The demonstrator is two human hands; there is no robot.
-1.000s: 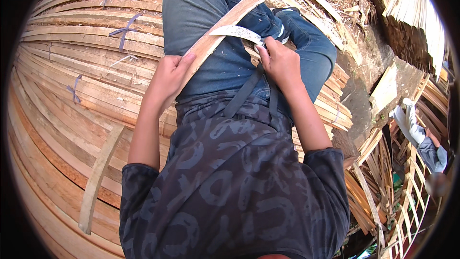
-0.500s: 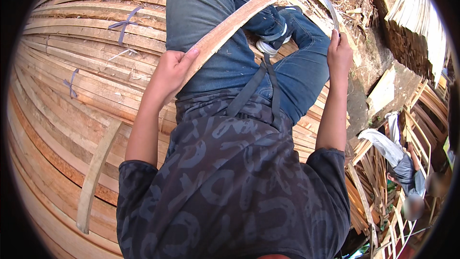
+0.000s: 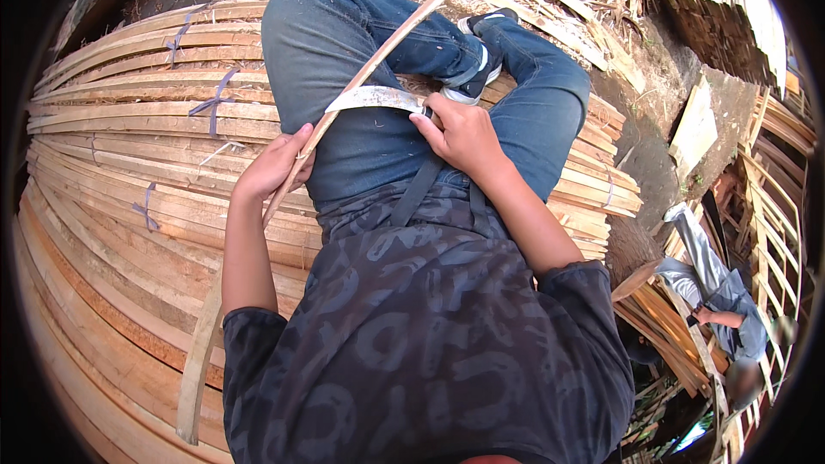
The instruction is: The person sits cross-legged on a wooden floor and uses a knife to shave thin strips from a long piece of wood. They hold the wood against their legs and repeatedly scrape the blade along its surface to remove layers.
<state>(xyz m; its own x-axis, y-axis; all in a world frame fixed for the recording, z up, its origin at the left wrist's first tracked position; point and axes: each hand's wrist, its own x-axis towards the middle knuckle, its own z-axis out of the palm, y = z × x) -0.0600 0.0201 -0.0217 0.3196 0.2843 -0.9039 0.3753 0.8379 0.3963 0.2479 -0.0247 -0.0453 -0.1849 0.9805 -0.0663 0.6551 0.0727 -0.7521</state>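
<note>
My left hand (image 3: 279, 163) is closed around a long wooden strip (image 3: 375, 60), which slants across my thigh up to the top of the view with its narrow edge showing. In my right hand (image 3: 462, 133) is a sickle, gripped by its dark handle. Its curved, pale, worn blade (image 3: 378, 98) reaches leftward over my lap, and the tip end meets the edge of the strip above my left hand. The fingers of my right hand are wrapped round the handle, hiding most of it.
Under me and to my left lie stacked wooden strips (image 3: 112, 206), some tied with purple bands (image 3: 213, 103). A loose strip (image 3: 199, 361) lies across them. A tall wood stack (image 3: 722, 9) stands far right. Another person (image 3: 718, 292) is lower right among slats.
My right hand has brought the sickle down and left from beside my far knee, onto the strip. The strip has turned from its broad face to its narrow edge.
</note>
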